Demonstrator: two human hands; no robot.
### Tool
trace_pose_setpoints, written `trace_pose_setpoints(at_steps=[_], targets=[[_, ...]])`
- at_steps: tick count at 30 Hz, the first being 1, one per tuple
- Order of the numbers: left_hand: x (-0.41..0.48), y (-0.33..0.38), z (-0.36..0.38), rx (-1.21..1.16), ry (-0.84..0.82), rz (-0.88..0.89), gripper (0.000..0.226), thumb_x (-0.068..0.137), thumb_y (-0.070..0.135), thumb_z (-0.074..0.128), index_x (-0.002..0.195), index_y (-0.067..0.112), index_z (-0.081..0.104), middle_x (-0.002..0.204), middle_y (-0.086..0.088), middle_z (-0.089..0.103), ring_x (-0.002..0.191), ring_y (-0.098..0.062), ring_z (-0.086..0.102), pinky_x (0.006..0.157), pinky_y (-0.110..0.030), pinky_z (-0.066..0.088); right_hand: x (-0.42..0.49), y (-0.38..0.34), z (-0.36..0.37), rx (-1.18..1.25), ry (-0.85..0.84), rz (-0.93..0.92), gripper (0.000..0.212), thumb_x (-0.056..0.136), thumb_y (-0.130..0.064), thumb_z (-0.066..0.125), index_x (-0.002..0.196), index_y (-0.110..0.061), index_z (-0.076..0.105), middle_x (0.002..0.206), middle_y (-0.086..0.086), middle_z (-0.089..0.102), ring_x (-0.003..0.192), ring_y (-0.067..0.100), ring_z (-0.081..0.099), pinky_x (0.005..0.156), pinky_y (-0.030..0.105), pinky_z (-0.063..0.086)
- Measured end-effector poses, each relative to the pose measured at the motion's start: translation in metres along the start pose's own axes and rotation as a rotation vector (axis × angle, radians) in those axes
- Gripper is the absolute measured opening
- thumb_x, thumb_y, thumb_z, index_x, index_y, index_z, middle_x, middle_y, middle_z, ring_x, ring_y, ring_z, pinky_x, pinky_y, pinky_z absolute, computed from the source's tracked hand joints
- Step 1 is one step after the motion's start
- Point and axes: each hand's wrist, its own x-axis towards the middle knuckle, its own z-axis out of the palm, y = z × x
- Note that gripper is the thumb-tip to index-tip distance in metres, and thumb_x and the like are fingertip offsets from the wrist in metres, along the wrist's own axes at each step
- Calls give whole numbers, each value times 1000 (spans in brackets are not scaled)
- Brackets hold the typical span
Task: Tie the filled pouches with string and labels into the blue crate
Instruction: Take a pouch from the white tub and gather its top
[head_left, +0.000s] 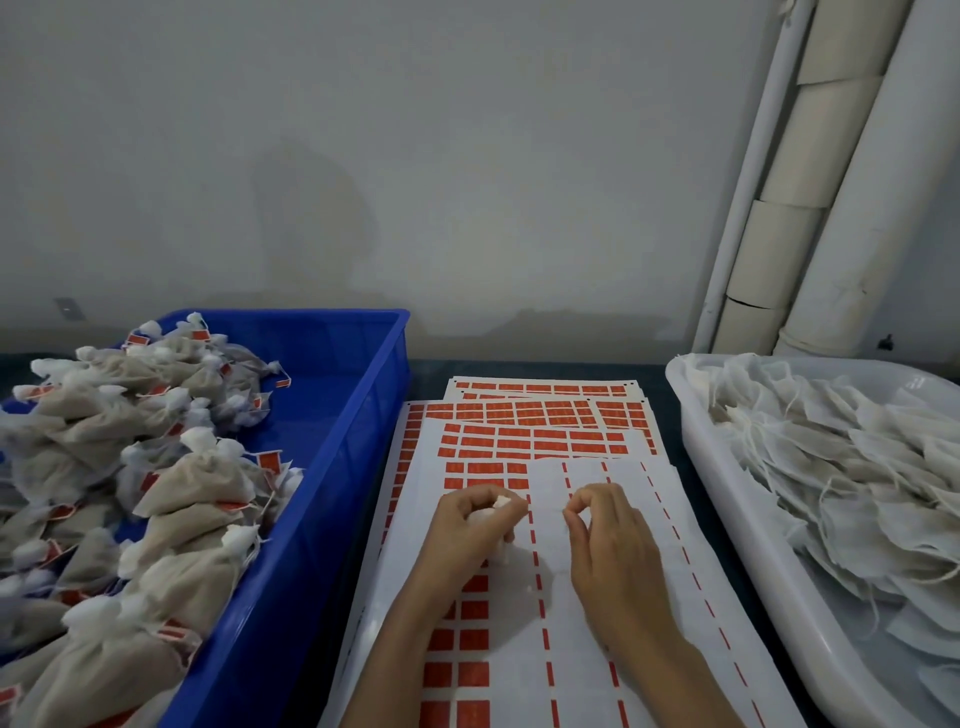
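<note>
White pouch (503, 502) gripped in left hand (467, 530); right hand (608, 540) pinched together, on what unclear; crate (332, 441) lies left, nearer left hand.

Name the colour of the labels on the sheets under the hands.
Orange-red labels on white backing, seen best in the head view.

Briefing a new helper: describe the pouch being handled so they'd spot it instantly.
Find the red label sheets between the blue crate and the white tub. Over them, the left hand grips a small white pouch, mostly hidden. It is the only pouch in a hand; the rest lie in the crate or tub.
</note>
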Motion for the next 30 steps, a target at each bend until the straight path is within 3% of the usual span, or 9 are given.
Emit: trace_pose_setpoints(at_steps=[5,10,13,17,22,24,26,28,30], targets=[[1,-7,-2,54,35,-41,24,90,36,57,69,27,63,69,18,64,71,0,61,58,-7,41,-3,1,7,113,-253,118,4,96,-35,45,95,-32,44,102,-14,51,88,6,52,81,11,44],[10,-7,0,104,54,-53,22,92,36,54,75,26,65,71,23,64,72,4,61,57,-6,40,11,0,6,295,-299,253,4,94,-29,55,93,-29,51,98,-11,59,85,6,57,78,14,49],[21,-4,0,67,110,-45,15,92,33,55,82,27,64,71,17,65,70,-3,63,57,-7,42,34,0,8,307,-293,259,6,94,-29,54,100,-31,51,106,-10,61,88,4,56,74,9,41],[37,0,4,68,164,-34,6,92,34,57,97,30,59,92,13,65,81,-8,63,60,-8,45,56,4,22,261,-363,226,27,97,-28,49,123,-32,51,136,-8,51,123,12,49,102,29,39],[50,-8,6,135,130,29,18,95,23,53,103,40,53,111,19,57,87,-2,60,58,-3,43,52,16,44,115,-570,180,46,96,-42,46,139,-42,30,152,-13,29,140,15,29,112,40,28],[54,-12,5,251,166,83,21,94,19,53,99,40,54,116,16,58,92,-4,57,70,-6,46,47,21,51,-3,-551,100,49,96,-45,41,142,-41,25,154,-14,23,144,16,21,115,39,18],[57,-15,5,391,200,115,20,94,27,53,105,43,54,126,9,56,104,-10,55,91,-22,49,42,22,54,-71,-492,27,49,97,-46,36,144,-39,23,155,-15,22,144,15,18,113,33,9],[58,-19,5,554,164,91,29,91,40,54,119,48,51,139,7,45,121,-15,45,106,-36,38,40,22,56,-83,-454,4,51,97,-48,35,144,-38,22,155,-15,22,144,14,19,109,29,5],[58,-25,6,694,91,65,43,85,53,56,127,51,45,148,6,32,132,-18,31,111,-42,26,40,23,57,-94,-446,19,55,96,-51,34,146,-38,16,156,-15,17,145,14,16,110,30,1]])
